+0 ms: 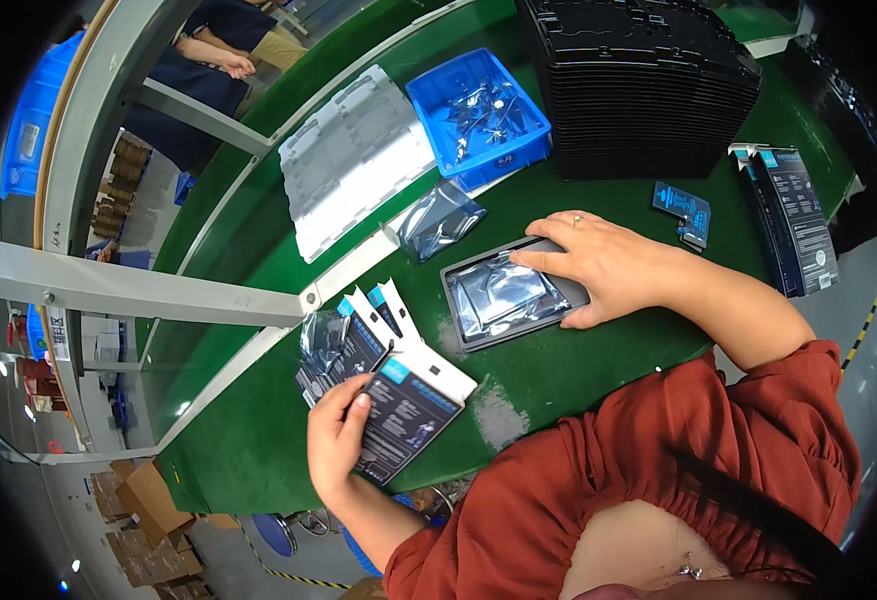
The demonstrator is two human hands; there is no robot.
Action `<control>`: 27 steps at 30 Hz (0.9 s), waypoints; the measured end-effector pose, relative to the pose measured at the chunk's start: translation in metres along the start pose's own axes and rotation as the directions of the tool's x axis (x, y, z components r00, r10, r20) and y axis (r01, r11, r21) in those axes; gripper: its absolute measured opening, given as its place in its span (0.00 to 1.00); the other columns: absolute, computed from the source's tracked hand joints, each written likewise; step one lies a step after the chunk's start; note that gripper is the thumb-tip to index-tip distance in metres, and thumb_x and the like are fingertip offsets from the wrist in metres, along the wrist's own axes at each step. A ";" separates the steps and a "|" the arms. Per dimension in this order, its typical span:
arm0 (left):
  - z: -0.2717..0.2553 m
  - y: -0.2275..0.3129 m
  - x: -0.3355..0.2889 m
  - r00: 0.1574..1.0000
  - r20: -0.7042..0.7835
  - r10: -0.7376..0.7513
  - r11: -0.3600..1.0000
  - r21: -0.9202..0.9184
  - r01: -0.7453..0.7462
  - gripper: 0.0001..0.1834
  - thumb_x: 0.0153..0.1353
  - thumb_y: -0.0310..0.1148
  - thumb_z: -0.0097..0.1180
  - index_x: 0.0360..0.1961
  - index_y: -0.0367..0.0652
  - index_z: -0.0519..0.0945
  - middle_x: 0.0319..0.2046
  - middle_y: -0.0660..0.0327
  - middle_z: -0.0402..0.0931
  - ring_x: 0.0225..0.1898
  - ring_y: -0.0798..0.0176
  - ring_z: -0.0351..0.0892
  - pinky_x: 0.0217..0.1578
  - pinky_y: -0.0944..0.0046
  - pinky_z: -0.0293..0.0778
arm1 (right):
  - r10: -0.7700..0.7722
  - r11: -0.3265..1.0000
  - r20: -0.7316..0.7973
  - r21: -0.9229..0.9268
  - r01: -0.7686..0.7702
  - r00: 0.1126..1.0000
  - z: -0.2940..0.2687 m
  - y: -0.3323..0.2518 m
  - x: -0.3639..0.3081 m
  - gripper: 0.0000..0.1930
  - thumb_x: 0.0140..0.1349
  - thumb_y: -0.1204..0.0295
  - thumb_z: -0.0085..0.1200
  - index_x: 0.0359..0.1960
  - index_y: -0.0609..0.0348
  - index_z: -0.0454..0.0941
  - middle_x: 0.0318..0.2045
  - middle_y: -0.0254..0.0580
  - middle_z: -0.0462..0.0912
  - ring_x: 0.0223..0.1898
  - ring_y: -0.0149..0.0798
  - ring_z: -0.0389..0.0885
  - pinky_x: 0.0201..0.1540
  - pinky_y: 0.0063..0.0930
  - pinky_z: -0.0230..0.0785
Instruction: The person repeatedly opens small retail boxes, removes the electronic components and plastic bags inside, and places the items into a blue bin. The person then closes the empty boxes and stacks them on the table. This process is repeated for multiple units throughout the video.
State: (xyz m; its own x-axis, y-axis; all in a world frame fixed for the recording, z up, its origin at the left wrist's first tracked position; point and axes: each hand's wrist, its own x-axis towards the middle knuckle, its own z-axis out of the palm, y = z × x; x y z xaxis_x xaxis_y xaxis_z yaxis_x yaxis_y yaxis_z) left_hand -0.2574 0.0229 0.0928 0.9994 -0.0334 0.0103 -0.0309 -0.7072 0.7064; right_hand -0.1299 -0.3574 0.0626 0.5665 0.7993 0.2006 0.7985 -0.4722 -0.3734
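The person's left hand (338, 432) is closed on a black printed box (404, 425), its thumb pressed on the front face near the left edge; the box's pale top flap stands open. Just beyond that hand lie more printed boxes (362, 336) with raised flaps, and next to them, a crumpled silvery bag (324, 342). The right hand (588, 265) is spread wide over the right end of a dark grey tray (498, 338), which sits between the two hands, farther out than the left; a shiny silver pouch (506, 290) lies in it, under the fingertips. Past the right hand, a clear bag (440, 220) lies to its left, a blue bin (511, 168) of small parts farther off, and a tall stack of black trays (643, 95) straight ahead. To the right hand's right, a dark blue card (682, 212) rests on the green table (618, 205).
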 end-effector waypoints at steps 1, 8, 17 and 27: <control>0.004 0.010 0.002 1.000 0.030 -0.002 0.999 0.044 0.000 0.13 0.60 0.29 0.55 0.45 0.36 0.81 0.35 0.52 0.81 0.36 0.58 0.80 0.40 0.63 0.73 | 0.032 0.997 -0.021 0.067 -0.030 0.999 -0.002 0.001 0.000 0.42 0.42 0.59 0.69 0.62 0.58 0.68 0.56 0.58 0.68 0.58 0.56 0.68 0.62 0.43 0.61; 0.025 0.010 0.005 0.993 0.111 0.032 0.993 0.106 -0.044 0.13 0.62 0.30 0.54 0.46 0.36 0.80 0.34 0.49 0.79 0.35 0.49 0.78 0.41 0.58 0.73 | 0.176 0.963 -0.202 0.238 -0.126 0.963 -0.022 0.006 -0.009 0.42 0.41 0.61 0.70 0.62 0.58 0.68 0.56 0.54 0.69 0.56 0.53 0.70 0.60 0.40 0.64; 0.026 0.014 -0.002 0.996 0.078 -0.032 0.975 0.220 0.014 0.12 0.62 0.30 0.54 0.44 0.36 0.81 0.32 0.50 0.78 0.36 0.47 0.77 0.40 0.56 0.72 | 0.076 0.990 -0.049 0.121 -0.070 0.996 -0.004 -0.009 -0.005 0.40 0.42 0.61 0.69 0.60 0.58 0.69 0.57 0.58 0.67 0.59 0.57 0.66 0.63 0.45 0.60; 0.043 0.039 -0.003 0.971 -0.136 0.197 0.908 0.399 -0.129 0.13 0.57 0.26 0.58 0.45 0.39 0.81 0.39 0.52 0.79 0.41 0.48 0.79 0.44 0.55 0.74 | -0.004 0.999 0.009 -0.045 0.005 1.000 0.005 -0.006 -0.001 0.42 0.42 0.58 0.69 0.62 0.56 0.68 0.60 0.62 0.65 0.62 0.59 0.65 0.65 0.47 0.56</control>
State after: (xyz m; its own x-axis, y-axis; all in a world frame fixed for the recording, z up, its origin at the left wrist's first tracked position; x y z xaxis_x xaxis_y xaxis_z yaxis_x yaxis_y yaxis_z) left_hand -0.2620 -0.0350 0.0893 0.9664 -0.0761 0.2455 -0.1633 -0.9193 0.3580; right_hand -0.1359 -0.3541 0.0603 0.5614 0.8044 0.1944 0.8093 -0.4847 -0.3318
